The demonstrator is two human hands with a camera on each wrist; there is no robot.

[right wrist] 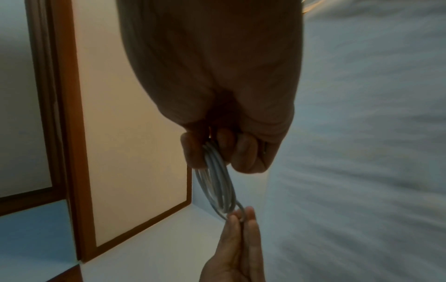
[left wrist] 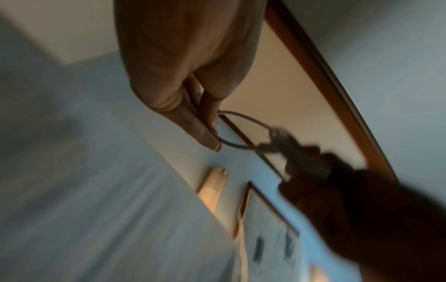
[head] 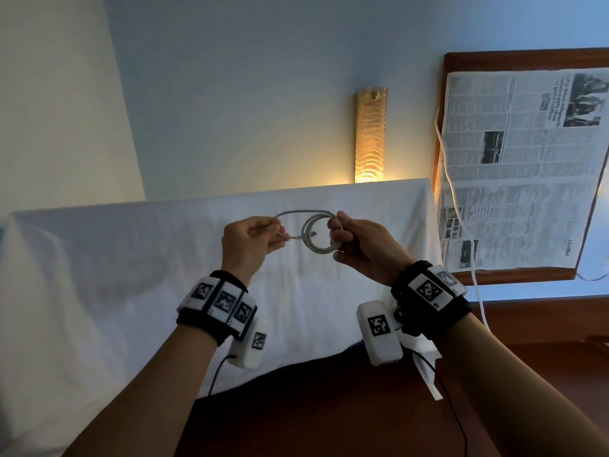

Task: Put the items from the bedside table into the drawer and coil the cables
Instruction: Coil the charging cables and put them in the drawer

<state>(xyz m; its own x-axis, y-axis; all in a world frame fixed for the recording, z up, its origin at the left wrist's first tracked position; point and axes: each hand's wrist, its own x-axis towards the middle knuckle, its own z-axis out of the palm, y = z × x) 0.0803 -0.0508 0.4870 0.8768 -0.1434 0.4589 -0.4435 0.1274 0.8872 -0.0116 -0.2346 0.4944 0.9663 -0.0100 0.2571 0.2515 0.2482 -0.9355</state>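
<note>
A white cable [head: 313,237] is wound into a small coil of a few loops, held in the air over the bed. My right hand [head: 349,239] grips the coil at its right side, fingers curled round the loops [right wrist: 217,181]. My left hand [head: 263,234] pinches the cable's free end, whose plug tip points at the coil. One slack strand arcs over from the left hand to the top of the coil [left wrist: 243,118]. In the right wrist view the left hand's fingertips [right wrist: 241,217] meet the coil's far end.
A bed under a white sheet [head: 131,275] fills the space below the hands. A lit wall lamp [head: 369,133] hangs behind it. At the right, a newspaper [head: 514,166] lies on a wooden-edged surface, and another white cable [head: 461,209] runs across it and down.
</note>
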